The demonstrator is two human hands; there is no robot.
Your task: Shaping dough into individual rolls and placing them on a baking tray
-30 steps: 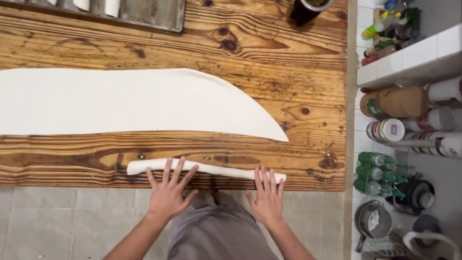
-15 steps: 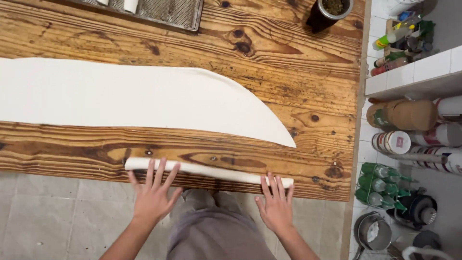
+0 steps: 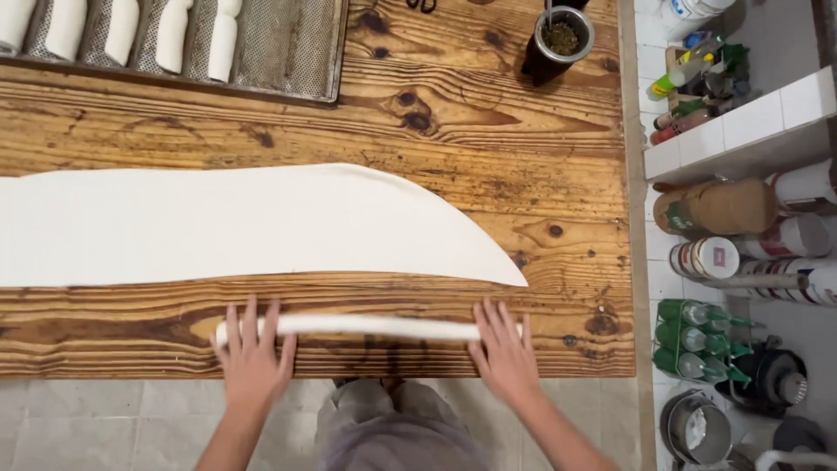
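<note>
Both hands lie flat and spread on a thin white rope of dough (image 3: 375, 327) that runs along the near edge of the wooden table (image 3: 488, 174). The left hand (image 3: 253, 358) presses its fingers over the rope's left end, palm down, fingers splayed and not curled round anything. The right hand (image 3: 504, 353) sits the same way at the rope's right end, fingertips across the dough, open and grasping nothing. Just beyond the rope, apart from it, a broad sheet of rolled dough (image 3: 227, 225) stretches from the left edge and tapers to a point on the right. At the far side a metal baking tray (image 3: 296, 52) holds a row of pale shaped pieces, and a dark cup (image 3: 558, 39) stands near the table's right corner.
</note>
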